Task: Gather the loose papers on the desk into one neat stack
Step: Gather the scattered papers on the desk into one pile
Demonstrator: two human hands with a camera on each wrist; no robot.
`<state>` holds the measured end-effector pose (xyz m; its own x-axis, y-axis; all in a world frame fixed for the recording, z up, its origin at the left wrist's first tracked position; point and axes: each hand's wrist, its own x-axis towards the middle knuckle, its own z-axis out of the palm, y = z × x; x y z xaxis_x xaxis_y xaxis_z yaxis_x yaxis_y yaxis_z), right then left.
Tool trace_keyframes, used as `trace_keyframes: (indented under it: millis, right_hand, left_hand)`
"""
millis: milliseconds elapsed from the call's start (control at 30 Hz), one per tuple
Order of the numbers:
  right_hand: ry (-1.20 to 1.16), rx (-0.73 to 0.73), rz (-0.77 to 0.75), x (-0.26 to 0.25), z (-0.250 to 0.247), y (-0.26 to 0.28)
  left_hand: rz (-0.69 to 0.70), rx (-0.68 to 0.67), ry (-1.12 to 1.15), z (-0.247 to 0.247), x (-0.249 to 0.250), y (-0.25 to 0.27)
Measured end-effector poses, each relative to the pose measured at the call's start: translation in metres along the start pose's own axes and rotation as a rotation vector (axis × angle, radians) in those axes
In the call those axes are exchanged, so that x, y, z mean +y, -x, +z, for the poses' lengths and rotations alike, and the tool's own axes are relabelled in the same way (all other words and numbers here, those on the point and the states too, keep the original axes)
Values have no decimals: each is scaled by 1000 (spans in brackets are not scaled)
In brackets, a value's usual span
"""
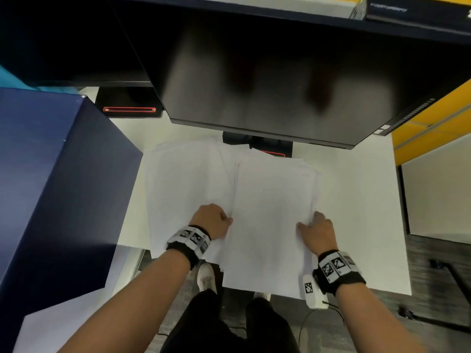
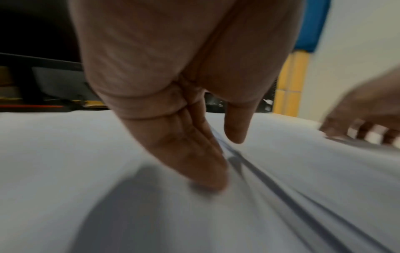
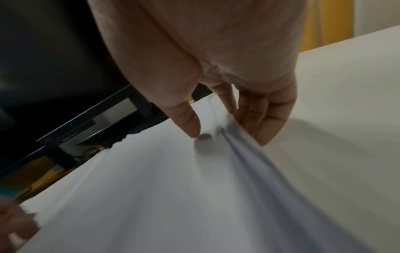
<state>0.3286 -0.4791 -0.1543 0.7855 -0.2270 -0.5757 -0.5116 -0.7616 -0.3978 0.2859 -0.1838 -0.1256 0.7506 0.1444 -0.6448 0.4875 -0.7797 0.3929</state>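
A stack of white papers (image 1: 272, 212) lies in the middle of the white desk (image 1: 356, 200), its near end past the front edge. More loose sheets (image 1: 183, 179) lie spread to its left, partly beneath it. My left hand (image 1: 228, 220) holds the stack's left edge, thumb (image 2: 236, 126) over the top and straight fingers (image 2: 194, 162) down beside the edge. Over on the stack's right edge, my right hand (image 1: 308, 224) pinches it. There the thumb (image 3: 188, 123) rests on top and the fingers (image 3: 259, 123) sit against the fanned sheet edges (image 3: 249, 154).
A large dark monitor (image 1: 267, 72) overhangs the far end of the papers, its stand base (image 1: 257, 143) just behind them. A dark blue box (image 1: 51, 187) stands close on the left. A small white tagged device (image 1: 309, 291) lies at the desk's front edge. Yellow panels (image 1: 433, 123) are at right.
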Motion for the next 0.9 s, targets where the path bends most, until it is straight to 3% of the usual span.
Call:
trace_keyframes:
  millis: [67, 167, 267, 367, 500, 633, 767, 900]
  right_hand:
    - [-105, 68, 77, 7, -15, -10]
    - [-240, 124, 129, 13, -33, -29]
    - [-280, 121, 112, 0, -38, -40]
    - [-252, 71, 19, -26, -26, -40]
    - [-169, 22, -87, -47, -5, -37]
    - [-194, 46, -64, -41, -6, -35]
    - [-188, 88, 26, -12, -18, -25]
    - [-122, 11, -69, -21, -3, -6]
  left_hand:
    - [-106, 160, 75, -22, -26, -8]
    - [-396, 446, 127, -57, -67, -21]
    - [-541, 423, 217, -73, -82, -34]
    - [-537, 378, 423, -77, -77, -44]
    - [-401, 395, 476, -65, -50, -49]
    - [-284, 402, 538, -55, -34, -41]
    - [-286, 286, 379, -48, -54, -27]
    - [-247, 210, 336, -31, -44, -24]
